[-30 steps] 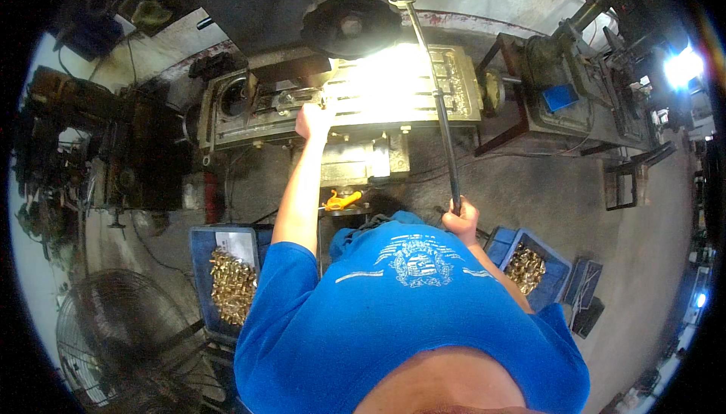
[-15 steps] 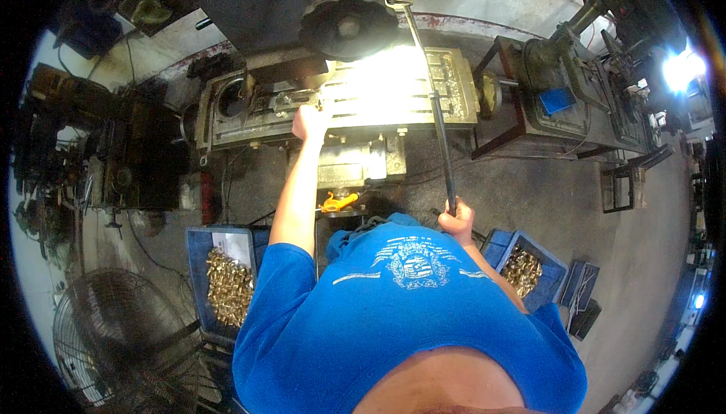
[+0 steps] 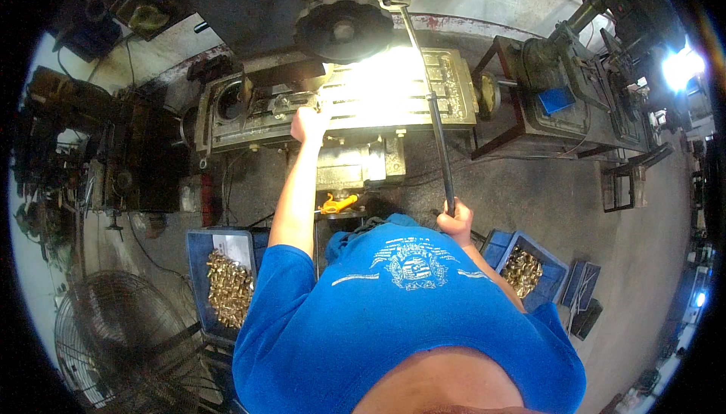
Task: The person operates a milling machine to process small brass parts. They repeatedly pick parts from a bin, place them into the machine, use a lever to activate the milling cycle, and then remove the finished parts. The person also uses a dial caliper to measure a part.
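My right hand (image 3: 456, 221) is wrapped round the lower end of a long lever (image 3: 439, 134) with a dark grip, which runs up to the machine head (image 3: 344, 24). Stretched forward, my left hand (image 3: 308, 124) is closed at the front edge of the slotted machine table (image 3: 370, 115), beside a small metal fixture (image 3: 283, 104). What its fingers hold, if anything, is hidden. Bright lamp light washes out the middle of the table. Below the table is an orange-yellow handle (image 3: 338, 204).
Blue crates of small brass-coloured parts stand on my left (image 3: 198, 278) and right (image 3: 556, 266). A large fan (image 3: 113, 338) is at the lower left. Another machine bench (image 3: 522, 104) with a blue object (image 3: 557, 100) stands to the right.
Both hands keep their holds and places almost unchanged. The lever and machine head appear shifted very slightly left in the picture.
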`<state>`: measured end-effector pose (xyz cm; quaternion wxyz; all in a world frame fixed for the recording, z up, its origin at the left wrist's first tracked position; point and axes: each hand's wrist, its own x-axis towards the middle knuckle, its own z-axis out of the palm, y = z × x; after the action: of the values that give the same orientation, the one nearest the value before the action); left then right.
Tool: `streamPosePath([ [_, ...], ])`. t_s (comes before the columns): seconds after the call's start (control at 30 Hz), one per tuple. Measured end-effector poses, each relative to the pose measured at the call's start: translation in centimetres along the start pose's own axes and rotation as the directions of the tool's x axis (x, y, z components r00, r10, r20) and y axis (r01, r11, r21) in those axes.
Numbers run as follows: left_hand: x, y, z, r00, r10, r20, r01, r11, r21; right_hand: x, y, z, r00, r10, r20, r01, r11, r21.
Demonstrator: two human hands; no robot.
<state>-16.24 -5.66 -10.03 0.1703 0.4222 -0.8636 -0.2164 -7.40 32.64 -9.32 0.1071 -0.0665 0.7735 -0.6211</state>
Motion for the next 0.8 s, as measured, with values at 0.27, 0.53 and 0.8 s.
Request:
streamPosePath([
  [0.27,0.1,-0.2,0.1,1.000,0.005,0.004,-0.005,1.000,0.002,0.3,1.1,-0.1,1.000,0.017,0.002,-0.017,1.000,-0.002],
  [0.53,0.0,-0.2,0.1,1.000,0.007,-0.028,-0.007,1.000,-0.002,0.1,-0.1,0.0,0.997,0.078,0.020,-0.078,0.996,0.037],
  [0.8,-0.1,0.2,-0.2,1.000,-0.005,-0.002,0.005,1.000,0.008,0.2,0.3,0.0,0.998,0.057,0.014,-0.057,0.997,0.045],
])
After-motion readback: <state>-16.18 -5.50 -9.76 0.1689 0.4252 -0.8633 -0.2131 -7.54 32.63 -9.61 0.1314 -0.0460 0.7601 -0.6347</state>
